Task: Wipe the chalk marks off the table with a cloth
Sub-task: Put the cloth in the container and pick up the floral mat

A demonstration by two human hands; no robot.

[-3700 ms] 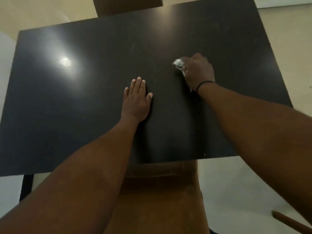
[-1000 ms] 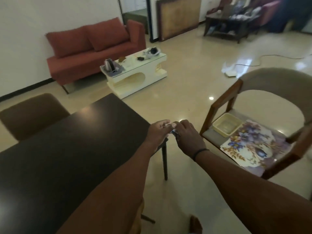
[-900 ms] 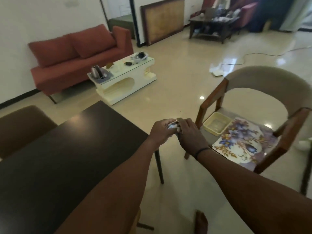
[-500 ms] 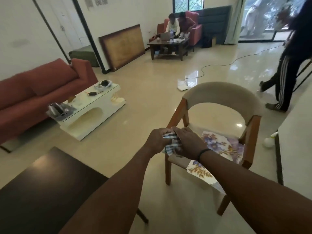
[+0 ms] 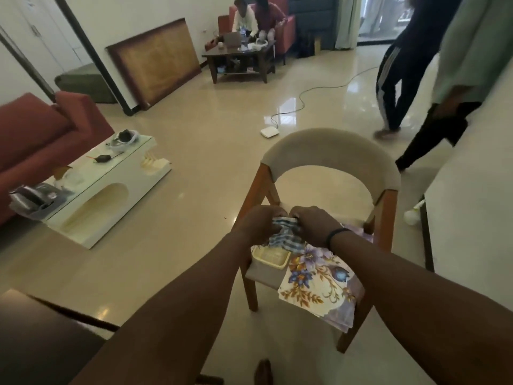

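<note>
A small blue-and-white checked cloth point(image 5: 286, 237) hangs bunched between both my hands, above the seat of a wooden chair point(image 5: 330, 154). My left hand point(image 5: 259, 225) grips its left part and my right hand point(image 5: 315, 226), with a black band on the wrist, grips its right part. Only a corner of the dark table point(image 5: 41, 340) shows, at the lower left, behind my left forearm. No chalk marks are visible on it.
On the chair seat lie a shallow yellow tray point(image 5: 270, 257) and a folded floral cloth point(image 5: 319, 284). A white coffee table point(image 5: 102, 187) and red sofa point(image 5: 36, 129) stand left. Two people walk at the right point(image 5: 399, 73); others sit at a far table point(image 5: 238, 56).
I have turned away from the table toward the chair. The cloth, earlier pressed on the tabletop by my right hand alone, is now held by both hands over the chair seat.
</note>
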